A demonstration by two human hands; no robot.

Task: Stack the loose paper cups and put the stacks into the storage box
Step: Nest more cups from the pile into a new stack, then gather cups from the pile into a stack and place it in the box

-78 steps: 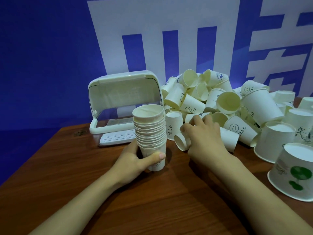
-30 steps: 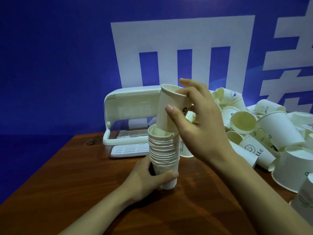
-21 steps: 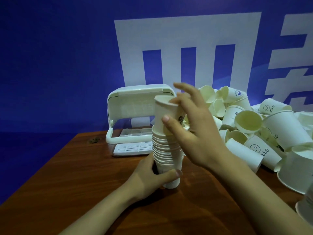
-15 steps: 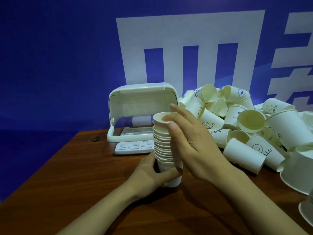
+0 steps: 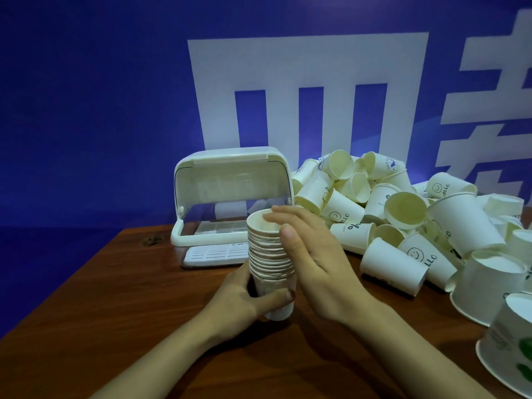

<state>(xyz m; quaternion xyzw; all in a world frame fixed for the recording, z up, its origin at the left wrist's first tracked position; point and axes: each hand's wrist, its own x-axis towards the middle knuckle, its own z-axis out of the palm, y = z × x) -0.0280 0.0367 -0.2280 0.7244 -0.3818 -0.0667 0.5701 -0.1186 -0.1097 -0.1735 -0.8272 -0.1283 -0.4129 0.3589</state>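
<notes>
In the lower middle of the frame the left hand point(image 5: 244, 295) grips the bottom of a tall stack of nested white paper cups point(image 5: 270, 263), with the thumb curled across its front. The stack stands upright, with its base on or just above the brown wooden table point(image 5: 115, 326); which of the two I cannot tell. The right hand point(image 5: 313, 260) is beside the stack on its right, with the fingers nearly straight; the fingertips lie over the rim of the top cup and it holds nothing.

I judge the step in hand is the stacking: the top cup appears seated in the stack. Behind the stack, in the middle of the frame, is the white plastic storage box with its lid lifted open point(image 5: 230, 203), and I see no stack inside it yet. At the right a big heap of loose white paper cups point(image 5: 403, 214) lies on the table.

The next move probably calls for the right hand to take another loose cup of the same size, mouth up, or for both hands to carry the stack to the box without bending it.
</notes>
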